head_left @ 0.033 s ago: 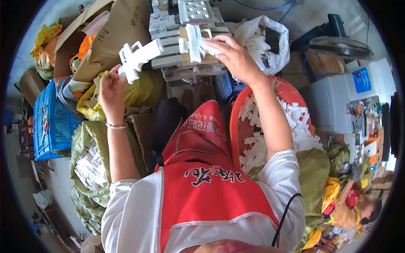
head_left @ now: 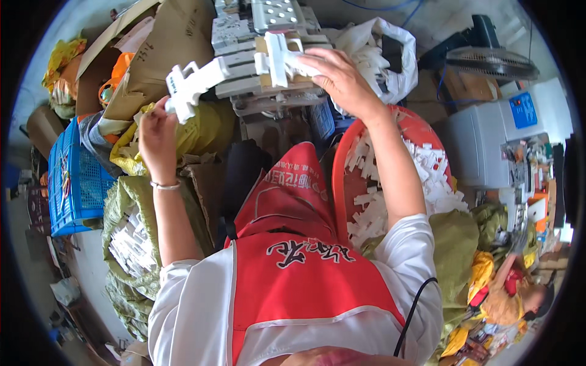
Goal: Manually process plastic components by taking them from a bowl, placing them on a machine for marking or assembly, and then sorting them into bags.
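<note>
My left hand (head_left: 157,131) pinches the lower left end of a white plastic toy-gun-shaped piece (head_left: 198,82), held up to the left of a grey metal bench machine (head_left: 241,88). On the machine's front sits a second white plastic piece (head_left: 278,61) of similar shape, upright over a small brown block. My right hand (head_left: 342,79) has its fingers and thumb closed about that piece's right end; the fingertips partly cover it. A metal plate with round studs (head_left: 278,15) tops the machine behind it.
At my right stands a red tub (head_left: 342,165) full of white plastic parts. A white bag (head_left: 406,76) of parts lies beyond it. Left are a green woven sack (head_left: 116,195), a blue crate (head_left: 79,177) and a cardboard box (head_left: 165,46). A fan (head_left: 491,64) and another person (head_left: 506,299) are far right.
The whole picture has shifted slightly. Both hands keep their hold on the same white pieces.
</note>
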The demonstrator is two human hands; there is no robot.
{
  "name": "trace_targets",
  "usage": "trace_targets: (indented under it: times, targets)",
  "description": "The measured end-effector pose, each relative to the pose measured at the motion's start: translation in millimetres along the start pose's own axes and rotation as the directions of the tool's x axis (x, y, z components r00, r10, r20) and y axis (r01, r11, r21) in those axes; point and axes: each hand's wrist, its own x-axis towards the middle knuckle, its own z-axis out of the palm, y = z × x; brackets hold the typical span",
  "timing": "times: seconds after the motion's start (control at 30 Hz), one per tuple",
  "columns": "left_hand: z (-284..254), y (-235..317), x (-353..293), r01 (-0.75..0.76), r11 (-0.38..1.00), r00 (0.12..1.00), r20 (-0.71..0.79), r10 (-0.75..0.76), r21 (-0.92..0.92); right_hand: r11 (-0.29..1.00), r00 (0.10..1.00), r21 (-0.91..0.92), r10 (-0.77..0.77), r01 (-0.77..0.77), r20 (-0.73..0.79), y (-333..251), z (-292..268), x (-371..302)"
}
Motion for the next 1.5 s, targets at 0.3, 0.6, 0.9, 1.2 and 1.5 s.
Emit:
trace_targets:
  times: [0.3, 0.6, 0.9, 1.2, 1.5]
  targets:
    - [-106, -2, -29, -0.044, 0.897, 0.977, -0.169, 0.131, 0.441, 0.672, 0.673, -0.022, 0.74, -0.74, -0.004, 101, -5, -249]
    - [-201, 8, -63, 0.128, 0.515, 0.98, -0.189, 0.067, 0.848, 0.482, 0.521, -0.442, 0.853, -0.757, 0.037, 113, 98, -403]
    - [-266, 25, -148, 0.421, 0.428, 0.85, -0.513, 0.123, 0.8, 0.382, 0.606, -0.734, 0.794, -0.561, -0.05, 141, 101, -480]
    - [-201, 52, -180, 0.368, 0.225, 0.916, -0.31, -0.255, 0.902, 0.49, 0.484, -0.771, 0.831, -0.406, 0.274, 65, 108, -397]
    - [-151, 69, -135, 0.391, 0.529, 0.894, -0.173, -0.414, 0.753, 0.572, 0.38, -0.746, 0.81, -0.342, 0.447, 57, 105, -404]
